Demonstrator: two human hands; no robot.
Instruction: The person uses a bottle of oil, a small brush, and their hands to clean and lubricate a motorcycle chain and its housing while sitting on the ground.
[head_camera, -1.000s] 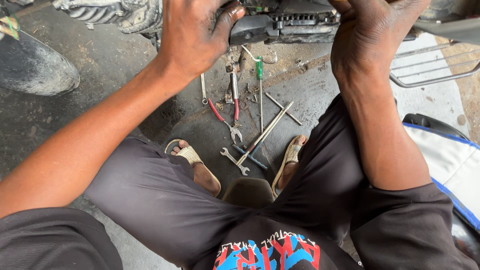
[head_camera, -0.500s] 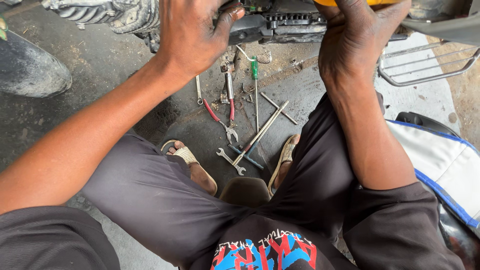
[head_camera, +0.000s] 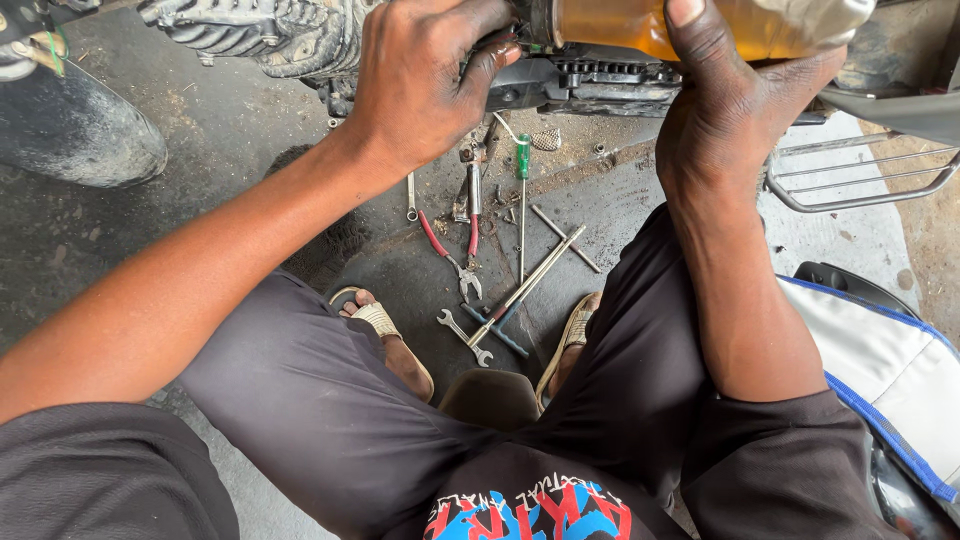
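**Head view: amber bottle tipped at the engine, pour under way**

Head view looks down on the dark engine (head_camera: 590, 85) we sit before. We judge the filling begun, not finished: the bottle of amber liquid (head_camera: 640, 25) is still partly full. Our right hand (head_camera: 735, 110) wraps it from below, fingers pressed around its body, thumb over the front. Our left hand (head_camera: 425, 85) curls its fingers at the bottle's mouth against the engine. Wrenches (head_camera: 465, 335) and a green-handled screwdriver (head_camera: 521, 160) lie on the floor (head_camera: 200, 200) between our feet
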